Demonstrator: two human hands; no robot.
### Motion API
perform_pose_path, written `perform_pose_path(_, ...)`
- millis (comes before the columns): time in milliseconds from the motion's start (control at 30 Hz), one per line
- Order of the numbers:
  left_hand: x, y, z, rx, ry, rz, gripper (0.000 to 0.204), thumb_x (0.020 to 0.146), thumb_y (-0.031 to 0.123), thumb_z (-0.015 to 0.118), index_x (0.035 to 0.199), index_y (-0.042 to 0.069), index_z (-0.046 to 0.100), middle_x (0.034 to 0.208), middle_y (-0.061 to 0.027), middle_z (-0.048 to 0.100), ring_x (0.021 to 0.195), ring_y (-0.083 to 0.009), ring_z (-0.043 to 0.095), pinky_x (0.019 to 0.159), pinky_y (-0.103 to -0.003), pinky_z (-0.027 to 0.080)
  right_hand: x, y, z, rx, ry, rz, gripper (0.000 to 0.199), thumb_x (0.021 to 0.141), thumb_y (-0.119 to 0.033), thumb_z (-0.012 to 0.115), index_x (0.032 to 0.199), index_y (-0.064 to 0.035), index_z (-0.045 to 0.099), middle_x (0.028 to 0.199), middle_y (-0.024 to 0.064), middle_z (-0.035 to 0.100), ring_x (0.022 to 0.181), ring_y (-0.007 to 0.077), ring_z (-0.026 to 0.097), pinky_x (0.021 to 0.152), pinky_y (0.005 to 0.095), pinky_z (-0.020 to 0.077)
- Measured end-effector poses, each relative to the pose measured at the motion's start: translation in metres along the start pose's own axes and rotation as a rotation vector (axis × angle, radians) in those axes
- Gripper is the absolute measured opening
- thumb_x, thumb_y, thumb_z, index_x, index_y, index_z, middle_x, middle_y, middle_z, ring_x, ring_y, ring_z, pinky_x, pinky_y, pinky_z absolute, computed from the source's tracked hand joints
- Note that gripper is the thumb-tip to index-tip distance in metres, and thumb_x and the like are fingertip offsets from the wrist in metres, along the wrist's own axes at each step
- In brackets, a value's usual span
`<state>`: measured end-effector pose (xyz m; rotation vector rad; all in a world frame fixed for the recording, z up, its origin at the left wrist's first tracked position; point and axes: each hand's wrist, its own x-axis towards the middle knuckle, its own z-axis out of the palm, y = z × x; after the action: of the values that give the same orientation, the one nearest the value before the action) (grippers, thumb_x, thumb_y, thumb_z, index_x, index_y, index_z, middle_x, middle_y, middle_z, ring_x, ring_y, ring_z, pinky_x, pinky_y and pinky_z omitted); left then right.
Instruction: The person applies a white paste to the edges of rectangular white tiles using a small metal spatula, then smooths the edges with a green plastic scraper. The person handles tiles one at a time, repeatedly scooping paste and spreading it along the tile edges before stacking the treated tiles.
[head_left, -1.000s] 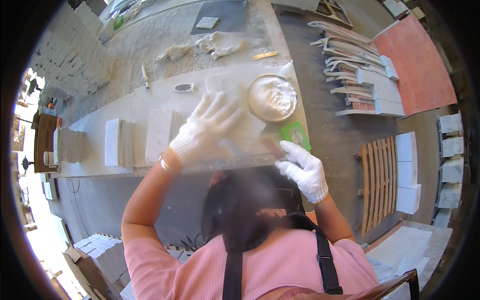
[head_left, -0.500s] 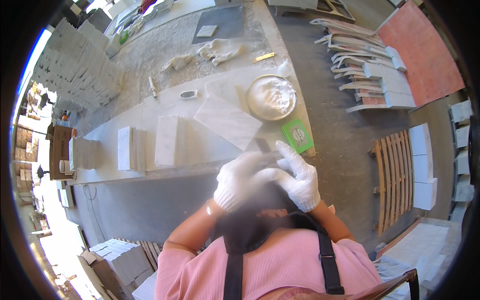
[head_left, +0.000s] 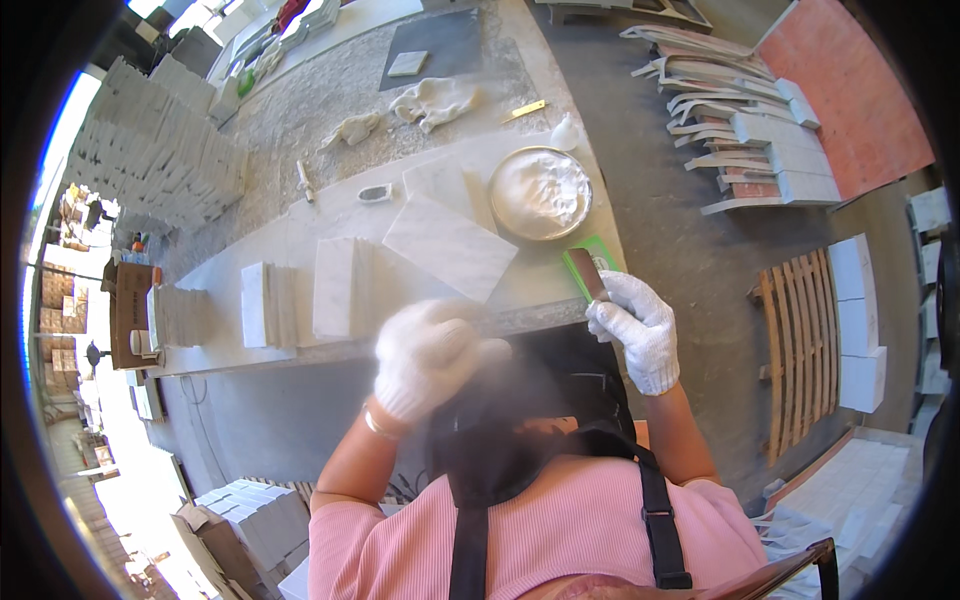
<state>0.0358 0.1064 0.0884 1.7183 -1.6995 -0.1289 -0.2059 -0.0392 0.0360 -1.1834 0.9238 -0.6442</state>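
Gripping a green-backed scraper [head_left: 588, 272] in my gloved right hand [head_left: 632, 325] at the desk [head_left: 300, 235] edge, beside the white paste bowl [head_left: 540, 193]; left hand [head_left: 428, 355] is hovering empty, loosely curled, near my face.

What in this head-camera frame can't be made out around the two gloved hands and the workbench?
- Left hand in a white knit glove: motion-blurred, so its fingers and any contents are unclear.
- Right hand in a white glove: covers the lower end of the green-backed flat tool, hiding its handle.
- White paste in the round metal bowl: too small to identify.
- Small dark item on the grey stone bench: too small to identify.
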Motion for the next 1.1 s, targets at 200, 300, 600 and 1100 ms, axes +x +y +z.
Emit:
perform_pose_path(200,0.042,-0.049,-0.015,0.406,-0.231,0.088,0.095,0.059,0.043,0.094,0.141,0.009,0.061,0.153,-0.017,0.055,0.145,-0.0421,0.046,0.119,-0.055,0.038,0.047,0.007,0.011,0.018,-0.018,-0.102,0.032,0.098,-0.005,0.071,0.13,-0.0008,0.069,0.095,0.0077,0.075,0.075,0.0114,0.066,0.065,0.0246,0.0533)
perform_pose_path(300,0.06,-0.07,-0.005,0.393,-0.345,0.131,0.106,0.053,0.045,0.096,0.144,0.007,0.058,0.152,-0.0165,0.055,0.146,-0.0418,0.045,0.121,-0.056,0.035,0.087,-0.002,0.005,-0.368,0.068,-0.419,0.031,0.097,-0.01,0.073,0.128,-0.0041,0.072,0.102,0.0063,0.078,0.085,0.0128,0.072,0.074,0.0284,0.0582)
perform_pose_path(600,0.054,-0.067,0.01,0.334,-0.313,0.021,0.103,0.049,0.046,0.097,0.137,0.007,0.062,0.135,-0.0146,0.062,0.128,-0.0384,0.057,0.107,-0.052,0.044,0.139,-0.01,0.0,-1.343,0.112,-0.499,0.047,0.093,-0.046,0.075,0.132,-0.02,0.071,0.12,0.0063,0.072,0.108,0.0341,0.069,0.093,0.0461,0.0577)
perform_pose_path(1100,0.048,-0.071,0.004,0.273,-0.285,-0.047,0.089,0.057,0.045,0.095,0.134,0.009,0.065,0.13,-0.0143,0.064,0.122,-0.0376,0.058,0.107,-0.051,0.043,0.042,0.038,-0.005,-1.004,0.092,-0.29,0.066,0.089,-0.039,0.08,0.146,-0.0139,0.06,0.141,0.0163,0.064,0.124,0.038,0.064,0.106,0.0444,0.0511)
